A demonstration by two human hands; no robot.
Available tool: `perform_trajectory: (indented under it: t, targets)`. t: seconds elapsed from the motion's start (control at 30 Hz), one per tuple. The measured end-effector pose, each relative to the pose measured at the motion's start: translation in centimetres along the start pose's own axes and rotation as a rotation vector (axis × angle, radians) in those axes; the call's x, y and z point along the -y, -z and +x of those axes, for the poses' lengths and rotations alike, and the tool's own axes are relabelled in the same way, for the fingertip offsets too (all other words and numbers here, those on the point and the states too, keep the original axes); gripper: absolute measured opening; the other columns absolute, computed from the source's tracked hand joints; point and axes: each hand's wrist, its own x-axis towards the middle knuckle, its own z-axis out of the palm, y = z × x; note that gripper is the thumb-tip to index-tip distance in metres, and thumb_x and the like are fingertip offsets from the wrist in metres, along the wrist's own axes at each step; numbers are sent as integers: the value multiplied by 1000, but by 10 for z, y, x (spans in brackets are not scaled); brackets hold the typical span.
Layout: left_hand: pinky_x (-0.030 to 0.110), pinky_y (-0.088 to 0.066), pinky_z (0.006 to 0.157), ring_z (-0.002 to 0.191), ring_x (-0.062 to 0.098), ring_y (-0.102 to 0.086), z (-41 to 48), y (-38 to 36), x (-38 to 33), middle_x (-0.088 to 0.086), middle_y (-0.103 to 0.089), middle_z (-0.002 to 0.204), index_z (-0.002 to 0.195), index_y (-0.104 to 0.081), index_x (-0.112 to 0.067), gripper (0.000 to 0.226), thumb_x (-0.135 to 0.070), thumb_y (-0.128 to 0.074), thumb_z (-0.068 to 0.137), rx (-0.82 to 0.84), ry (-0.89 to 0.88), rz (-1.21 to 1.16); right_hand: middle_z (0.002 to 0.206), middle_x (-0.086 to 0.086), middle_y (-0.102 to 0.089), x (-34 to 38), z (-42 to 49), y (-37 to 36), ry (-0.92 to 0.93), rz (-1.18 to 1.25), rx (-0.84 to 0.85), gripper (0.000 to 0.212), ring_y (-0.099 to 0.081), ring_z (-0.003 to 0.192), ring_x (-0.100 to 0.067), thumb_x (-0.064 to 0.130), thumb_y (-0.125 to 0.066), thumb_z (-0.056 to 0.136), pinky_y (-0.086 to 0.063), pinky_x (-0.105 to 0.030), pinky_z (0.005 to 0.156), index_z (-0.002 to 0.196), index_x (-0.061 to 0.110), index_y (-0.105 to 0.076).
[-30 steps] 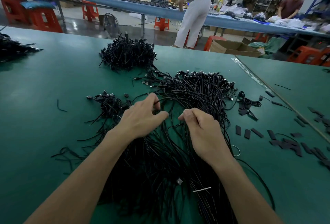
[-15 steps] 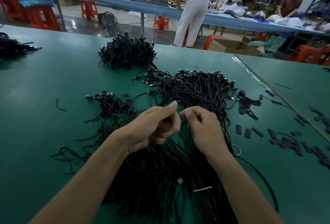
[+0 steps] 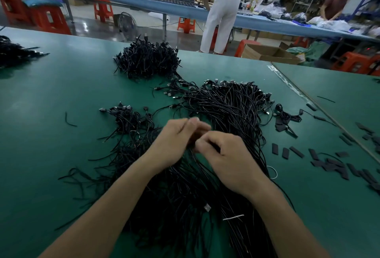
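A big loose bundle of thin black cables [image 3: 230,109] with metal plugs lies across the green table [image 3: 61,97], running from mid-table down to the near edge. My left hand [image 3: 174,142] and my right hand [image 3: 228,159] meet above its middle, fingers curled, fingertips close together. Both hands pinch black cable strands pulled up out of the bundle; the exact grip is blurred and partly hidden behind the fingers. A white tie [image 3: 233,217] lies on the bundle below my right wrist.
A second cable heap [image 3: 147,60] sits further back, a small tangle [image 3: 127,117] to the left, another pile [image 3: 14,54] at the far left edge. Flat black strips [image 3: 337,163] are scattered at the right. Two people work at a long blue bench [image 3: 164,8] behind.
My left hand has come off the bundle and moved right to meet my right hand. Both hands now work close together on lifted strands.
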Motion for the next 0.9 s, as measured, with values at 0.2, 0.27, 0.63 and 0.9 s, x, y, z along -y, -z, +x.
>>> perform_trajectory:
  t: [0.2, 0.27, 0.63, 0.9]
  targets:
    - [18, -30, 37, 35, 8, -35, -13, 2, 0, -4, -42, 44, 66, -67, -20, 56, -50, -38, 103, 300, 235, -219, 65, 13, -64, -3, 6, 11, 79, 93, -122, 14, -55, 60, -3, 26, -72, 90, -41, -14, 61, 77, 23, -67]
    - [16, -22, 34, 31, 5, -25, -14, 7, -1, -7, -31, 39, 61, -61, -17, 57, -58, -43, 96, 379, 313, -409, 63, 18, -61, -5, 7, 9, 76, 114, -142, 13, -52, 60, -2, 26, -72, 89, -40, -14, 59, 77, 23, -68]
    - [17, -55, 57, 67, 10, -70, -8, 15, -3, 2, -73, 78, 93, -80, -8, 45, -39, -48, 92, 21, 165, -1057, 58, 4, -46, -8, -2, -11, -28, 25, 123, 27, -36, 51, -7, 32, -54, 101, -33, -28, 48, 83, 16, -66]
    - [21, -55, 89, 106, 8, -69, -14, 9, 16, -7, -75, 110, 118, -68, -20, 35, -35, -43, 98, -180, -130, -176, 78, 10, -59, 2, 4, -16, 82, -145, 61, 26, -55, 77, -5, 27, -54, 99, -42, -18, 67, 78, 16, -64]
